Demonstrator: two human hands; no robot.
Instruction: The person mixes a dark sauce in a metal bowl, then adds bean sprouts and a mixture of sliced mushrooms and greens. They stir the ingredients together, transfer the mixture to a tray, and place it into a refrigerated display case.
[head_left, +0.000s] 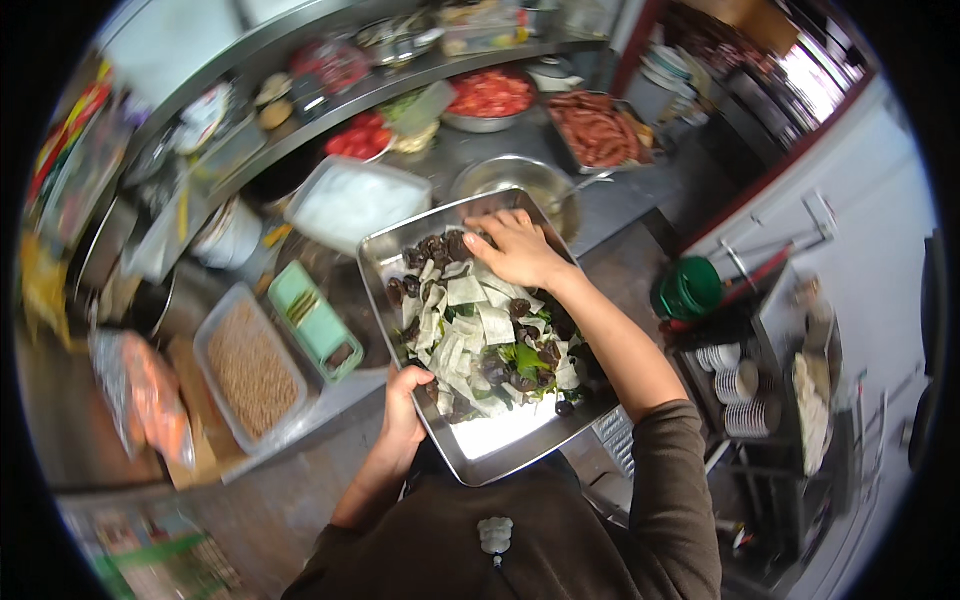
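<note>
A rectangular stainless steel tray (480, 471) is held in front of my body. My left hand (405, 405) grips its left side, with the thumb over the rim and the fingers hidden underneath. Inside lie pale flat sheet-like pieces (466, 292), dark wood-ear-like pieces (442, 246) and some green leaves (528, 361). My right hand (517, 247) rests palm down at the far end of the tray, fingers spread over the food. Whether those fingers hold any piece cannot be told.
Along the steel counter stand a white lidless tub (360, 199), a metal bowl (517, 176), a tray of reddish meat (596, 127) and a green container (307, 315). A tub of brown grains (251, 367) is at the left. Stacked plates (739, 382) sit at the right.
</note>
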